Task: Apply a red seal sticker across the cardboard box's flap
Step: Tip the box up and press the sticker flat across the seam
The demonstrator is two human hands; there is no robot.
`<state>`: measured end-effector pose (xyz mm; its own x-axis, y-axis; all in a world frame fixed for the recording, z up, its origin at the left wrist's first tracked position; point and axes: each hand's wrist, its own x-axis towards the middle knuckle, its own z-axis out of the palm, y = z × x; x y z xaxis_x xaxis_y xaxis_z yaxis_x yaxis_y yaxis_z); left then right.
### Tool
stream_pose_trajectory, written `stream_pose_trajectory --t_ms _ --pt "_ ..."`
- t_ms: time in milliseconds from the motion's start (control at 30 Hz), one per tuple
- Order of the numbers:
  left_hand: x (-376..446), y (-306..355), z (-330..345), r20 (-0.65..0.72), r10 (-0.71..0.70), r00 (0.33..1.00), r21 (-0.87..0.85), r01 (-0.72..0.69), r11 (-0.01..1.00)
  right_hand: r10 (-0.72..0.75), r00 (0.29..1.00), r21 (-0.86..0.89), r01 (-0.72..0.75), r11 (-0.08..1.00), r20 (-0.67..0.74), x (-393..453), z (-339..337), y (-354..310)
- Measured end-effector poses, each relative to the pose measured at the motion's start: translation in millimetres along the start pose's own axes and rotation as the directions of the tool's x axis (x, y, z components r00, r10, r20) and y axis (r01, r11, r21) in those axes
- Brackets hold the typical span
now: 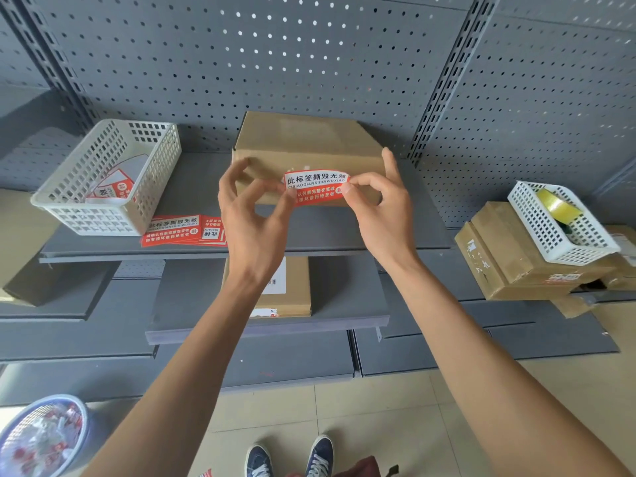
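Observation:
A brown cardboard box (303, 142) stands on the grey shelf, against the pegboard. In front of its near face I hold a red and white seal sticker (316, 186) stretched flat between both hands. My left hand (254, 215) pinches the sticker's left end with thumb and fingertips. My right hand (382, 204) pinches the right end, index finger raised. Whether the sticker touches the box I cannot tell.
A white basket (103, 173) with stickers stands at the left, with a stack of red stickers (186, 230) beside it. A second basket (561, 222) with a tape roll rests on boxes at right. Another box (285, 287) lies on the lower shelf. A bin (41, 438) stands bottom left.

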<state>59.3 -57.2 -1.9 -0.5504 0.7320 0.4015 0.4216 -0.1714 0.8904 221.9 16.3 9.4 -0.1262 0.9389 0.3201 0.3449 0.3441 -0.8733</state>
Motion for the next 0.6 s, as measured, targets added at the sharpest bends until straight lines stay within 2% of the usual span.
stream_pose_trajectory --t_ms 200,467,600 --pt "22.3 16.5 4.2 -0.062 0.033 0.998 0.058 -0.03 0.998 -0.03 0.999 -0.01 0.03 1.0 -0.023 20.4 -2.5 -19.3" --pt "37.7 28.2 15.3 -0.117 -0.016 0.993 0.113 0.029 0.993 -0.029 0.996 0.024 0.031 0.999 -0.079 30.5 6.8 -29.9" --pt "41.0 27.8 20.7 -0.141 -0.043 0.989 0.146 0.064 0.987 -0.061 0.985 -0.012 0.059 0.998 -0.159 33.4 14.9 -24.8"
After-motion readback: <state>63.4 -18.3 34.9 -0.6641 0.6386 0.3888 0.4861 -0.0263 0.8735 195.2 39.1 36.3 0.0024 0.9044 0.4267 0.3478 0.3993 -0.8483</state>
